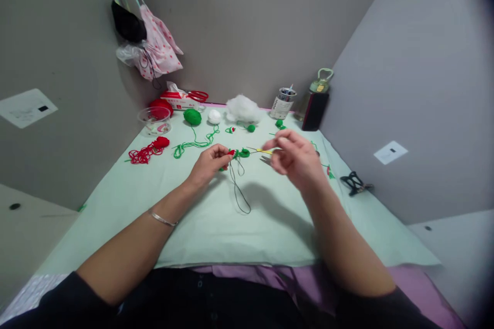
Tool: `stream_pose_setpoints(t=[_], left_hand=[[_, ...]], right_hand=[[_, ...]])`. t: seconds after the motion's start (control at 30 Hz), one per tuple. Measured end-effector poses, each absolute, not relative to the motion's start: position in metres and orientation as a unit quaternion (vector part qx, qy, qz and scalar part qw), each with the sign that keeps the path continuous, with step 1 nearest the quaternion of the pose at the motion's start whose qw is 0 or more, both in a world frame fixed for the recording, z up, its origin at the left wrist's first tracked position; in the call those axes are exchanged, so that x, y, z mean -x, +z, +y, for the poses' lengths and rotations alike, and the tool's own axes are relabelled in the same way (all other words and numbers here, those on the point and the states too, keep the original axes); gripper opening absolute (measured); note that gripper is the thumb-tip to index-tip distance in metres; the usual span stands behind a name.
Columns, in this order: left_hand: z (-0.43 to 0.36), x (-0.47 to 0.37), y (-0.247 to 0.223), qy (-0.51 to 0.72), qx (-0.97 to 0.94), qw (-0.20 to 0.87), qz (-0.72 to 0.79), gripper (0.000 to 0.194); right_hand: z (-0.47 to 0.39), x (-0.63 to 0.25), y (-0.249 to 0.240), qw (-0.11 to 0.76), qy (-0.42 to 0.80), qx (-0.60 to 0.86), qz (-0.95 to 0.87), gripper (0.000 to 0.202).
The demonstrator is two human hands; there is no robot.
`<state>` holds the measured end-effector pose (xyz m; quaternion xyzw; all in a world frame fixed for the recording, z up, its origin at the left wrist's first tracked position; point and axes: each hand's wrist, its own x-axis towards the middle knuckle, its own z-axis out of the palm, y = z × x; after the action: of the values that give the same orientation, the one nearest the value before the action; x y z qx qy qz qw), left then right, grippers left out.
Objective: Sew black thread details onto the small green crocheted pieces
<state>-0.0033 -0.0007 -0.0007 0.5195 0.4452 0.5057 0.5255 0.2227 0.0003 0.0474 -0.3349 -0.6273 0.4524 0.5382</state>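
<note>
My left hand [213,161] pinches a small red and green crocheted piece [242,153] above the table. A thin dark cord [240,199] hangs from it in a long loop. To the right, my right hand [295,157] is raised with its fingers curled in and slightly blurred; anything between them is too small to make out. Just left of its fingers is a crochet hook with a yellow handle [264,151], its thin metal tip pointing toward the crocheted piece. Scissor blades [265,160] show below the hook, their handles hidden behind my right hand.
Along the back stand a clear tub [154,126], green yarn [192,116], white yarn [213,116], white stuffing [243,109], a can [283,104] and a bottle [317,103]. Tangled red yarn [148,151] lies left, a black claw clip [355,183] right. Grey walls enclose the table.
</note>
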Motion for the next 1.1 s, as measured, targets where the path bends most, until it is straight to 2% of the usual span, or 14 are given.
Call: stream_pose_setpoints(t=[0.07,0.17,0.23,0.33,0.4,0.43,0.5,0.57,0.67,0.73,0.83,1.0,1.1], left_hand=[[0.006,0.01,-0.003,0.522,-0.505,0.515,0.456,0.019],[0.016,0.02,-0.006,0.548,-0.491,0.488,0.469,0.018],[0.019,0.024,-0.008,0.56,-0.479,0.478,0.478,0.018],[0.018,0.023,-0.007,0.569,-0.466,0.486,0.472,0.018],[0.015,0.02,-0.006,0.563,-0.473,0.496,0.462,0.019],[0.013,0.017,-0.005,0.558,-0.478,0.499,0.459,0.02],[0.008,0.012,-0.003,0.548,-0.484,0.506,0.458,0.021],[0.004,0.008,-0.002,0.543,-0.485,0.513,0.455,0.023],[0.0,0.002,-0.001,0.534,-0.496,0.522,0.443,0.024],[-0.002,0.0,-0.002,0.529,-0.501,0.527,0.438,0.024],[-0.002,0.0,-0.002,0.531,-0.502,0.522,0.44,0.024],[0.007,0.008,-0.007,0.544,-0.485,0.498,0.469,0.023],[0.012,0.013,-0.008,0.548,-0.498,0.455,0.495,0.019]], right_hand=[[0.016,-0.265,0.057,0.617,0.435,0.373,-0.539,0.022],[0.033,-0.342,0.064,0.801,0.246,0.391,-0.381,0.017],[0.035,-0.383,0.067,0.854,0.164,0.375,-0.321,0.018],[0.033,-0.392,0.07,0.88,0.08,0.387,-0.262,0.011],[0.033,-0.36,0.068,0.85,0.081,0.428,-0.297,0.017],[0.033,-0.336,0.064,0.809,0.123,0.444,-0.365,0.018],[0.031,-0.283,0.052,0.712,0.222,0.442,-0.498,0.018],[0.024,-0.234,0.036,0.577,0.275,0.44,-0.63,0.017],[0.008,-0.188,0.014,0.448,0.209,0.426,-0.758,0.014],[0.0,-0.177,0.009,0.403,0.162,0.429,-0.792,0.007],[-0.004,-0.181,0.017,0.395,0.178,0.416,-0.8,0.012],[-0.001,-0.221,0.046,0.489,0.441,0.282,-0.698,0.008],[-0.005,-0.246,0.055,0.512,0.512,0.145,-0.674,0.009]])
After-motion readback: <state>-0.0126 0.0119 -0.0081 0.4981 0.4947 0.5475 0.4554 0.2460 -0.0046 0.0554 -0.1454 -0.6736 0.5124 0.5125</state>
